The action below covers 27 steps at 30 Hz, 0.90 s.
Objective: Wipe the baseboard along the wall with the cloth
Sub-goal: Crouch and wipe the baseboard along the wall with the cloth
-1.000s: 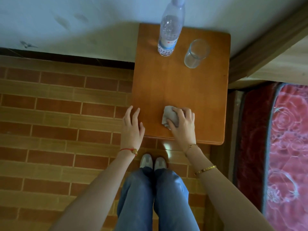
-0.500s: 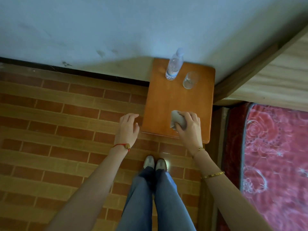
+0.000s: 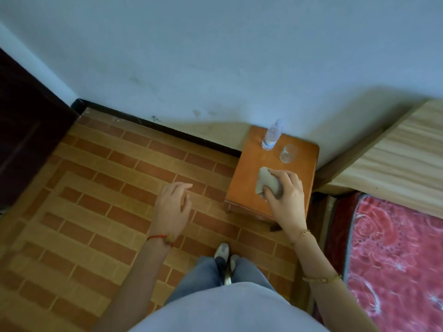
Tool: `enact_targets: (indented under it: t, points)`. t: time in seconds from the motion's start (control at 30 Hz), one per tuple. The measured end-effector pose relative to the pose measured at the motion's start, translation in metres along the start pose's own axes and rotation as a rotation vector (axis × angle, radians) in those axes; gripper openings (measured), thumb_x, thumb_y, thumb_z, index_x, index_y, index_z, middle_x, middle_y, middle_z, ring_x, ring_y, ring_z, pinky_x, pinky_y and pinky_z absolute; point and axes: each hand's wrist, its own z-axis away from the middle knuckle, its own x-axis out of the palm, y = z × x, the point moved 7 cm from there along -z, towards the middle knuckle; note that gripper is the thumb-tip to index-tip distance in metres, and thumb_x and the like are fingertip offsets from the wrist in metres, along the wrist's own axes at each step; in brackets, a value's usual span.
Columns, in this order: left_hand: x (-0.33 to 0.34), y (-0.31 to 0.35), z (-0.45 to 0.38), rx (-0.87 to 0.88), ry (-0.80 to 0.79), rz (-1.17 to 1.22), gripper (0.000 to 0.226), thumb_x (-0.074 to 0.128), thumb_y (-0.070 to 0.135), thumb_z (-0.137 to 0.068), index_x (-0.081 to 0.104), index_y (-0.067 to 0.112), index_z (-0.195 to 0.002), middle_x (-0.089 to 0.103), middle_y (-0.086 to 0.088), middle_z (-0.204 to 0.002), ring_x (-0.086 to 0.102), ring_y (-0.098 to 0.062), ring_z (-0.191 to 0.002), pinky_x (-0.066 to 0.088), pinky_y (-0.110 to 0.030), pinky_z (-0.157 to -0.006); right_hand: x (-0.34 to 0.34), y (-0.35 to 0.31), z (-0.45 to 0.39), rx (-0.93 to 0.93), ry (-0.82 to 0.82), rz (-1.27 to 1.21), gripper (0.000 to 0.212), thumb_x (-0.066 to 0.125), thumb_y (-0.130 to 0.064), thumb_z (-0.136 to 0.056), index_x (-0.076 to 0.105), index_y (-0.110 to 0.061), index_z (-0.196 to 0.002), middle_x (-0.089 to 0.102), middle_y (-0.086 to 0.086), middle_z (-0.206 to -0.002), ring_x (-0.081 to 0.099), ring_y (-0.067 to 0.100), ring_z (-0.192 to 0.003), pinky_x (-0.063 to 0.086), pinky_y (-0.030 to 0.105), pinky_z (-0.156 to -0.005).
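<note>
Your right hand (image 3: 286,195) covers part of the cloth (image 3: 266,182); the worktop (image 3: 249,178) hides the baseboard (image 3: 167,130) behind it; the bottle (image 3: 272,135) top is blurred.

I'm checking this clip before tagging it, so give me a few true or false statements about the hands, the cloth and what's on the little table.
1. The right hand grips the cloth. True.
2. The left hand holds the water bottle. False: it holds nothing, and the bottle stands on the wooden table.
3. The glass lies tipped over on the floor. False: it stands upright on the table, beside the bottle.
4. The dark baseboard runs along the wall left of the table. True.
5. The cloth is touching the baseboard. False: it is over the table.
</note>
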Motion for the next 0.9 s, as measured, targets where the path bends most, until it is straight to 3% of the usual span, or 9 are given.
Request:
enact_targets:
  t: [0.23, 0.3, 0.43, 0.57, 0.7, 0.8, 0.9]
  points:
    - [-0.051, -0.006, 0.067, -0.167, 0.182, -0.035, 0.028, 0.056, 0.010, -0.098, 0.064, 0.013, -0.124, 0.063, -0.006, -0.124, 0.054, -0.024, -0.119, 0.045, -0.039, -0.101, 0.001, -0.026, 0.011, -0.103, -0.122, -0.013, 0.043, 0.072, -0.014, -0.082, 0.058, -0.021, -0.121, 0.052, -0.001, -0.122, 0.043, 0.012, -0.109, 0.027, 0.006, -0.084]
    - [-0.061, -0.012, 0.087, -0.244, 0.230, -0.027, 0.028, 0.055, 0.012, -0.099, 0.063, 0.014, -0.125, 0.061, -0.004, -0.126, 0.052, -0.023, -0.120, 0.044, -0.038, -0.101, 0.006, -0.034, 0.013, -0.140, -0.169, -0.024, 0.043, 0.073, -0.014, -0.082, 0.057, -0.021, -0.122, 0.052, -0.001, -0.122, 0.044, 0.013, -0.108, 0.030, 0.009, -0.085]
    - [-0.080, -0.026, 0.129, -0.385, 0.341, -0.003, 0.028, 0.054, 0.012, -0.099, 0.064, 0.015, -0.126, 0.061, -0.005, -0.126, 0.056, -0.025, -0.117, 0.047, -0.041, -0.100, 0.024, -0.060, 0.013, -0.230, -0.255, -0.061, 0.039, 0.072, -0.015, -0.083, 0.059, -0.021, -0.119, 0.054, 0.000, -0.120, 0.049, 0.017, -0.108, 0.042, 0.028, -0.090]
    - [-0.102, -0.047, 0.171, -0.499, 0.442, -0.001, 0.029, 0.056, 0.010, -0.098, 0.064, 0.016, -0.124, 0.062, -0.005, -0.125, 0.060, -0.034, -0.101, 0.051, -0.046, -0.092, 0.055, -0.101, 0.015, -0.303, -0.359, -0.085, 0.037, 0.070, -0.016, -0.083, 0.059, -0.021, -0.118, 0.054, -0.002, -0.119, 0.050, 0.019, -0.108, 0.041, 0.029, -0.091]
    - [-0.128, -0.075, 0.208, -0.609, 0.560, -0.031, 0.029, 0.057, 0.007, -0.096, 0.064, 0.015, -0.124, 0.064, -0.006, -0.121, 0.060, -0.031, -0.103, 0.049, -0.047, -0.092, 0.102, -0.151, 0.023, -0.416, -0.467, -0.096, 0.035, 0.070, -0.014, -0.083, 0.060, -0.017, -0.117, 0.055, 0.002, -0.120, 0.051, 0.023, -0.109, 0.041, 0.032, -0.090]
    - [-0.149, -0.103, 0.236, -0.689, 0.652, -0.032, 0.030, 0.057, 0.004, -0.096, 0.065, 0.012, -0.124, 0.064, -0.007, -0.122, 0.057, -0.029, -0.113, 0.044, -0.039, -0.096, 0.147, -0.192, 0.032, -0.480, -0.544, -0.074, 0.037, 0.072, -0.018, -0.084, 0.060, -0.016, -0.119, 0.053, 0.001, -0.121, 0.051, 0.022, -0.109, 0.045, 0.031, -0.088]
    - [-0.175, -0.137, 0.266, -0.766, 0.722, -0.043, 0.028, 0.055, 0.008, -0.096, 0.066, 0.012, -0.122, 0.066, -0.009, -0.118, 0.060, -0.029, -0.108, 0.046, -0.038, -0.093, 0.191, -0.247, 0.053, -0.550, -0.619, -0.087, 0.039, 0.072, -0.020, -0.085, 0.058, -0.017, -0.121, 0.051, -0.002, -0.121, 0.050, 0.017, -0.108, 0.044, 0.027, -0.087]
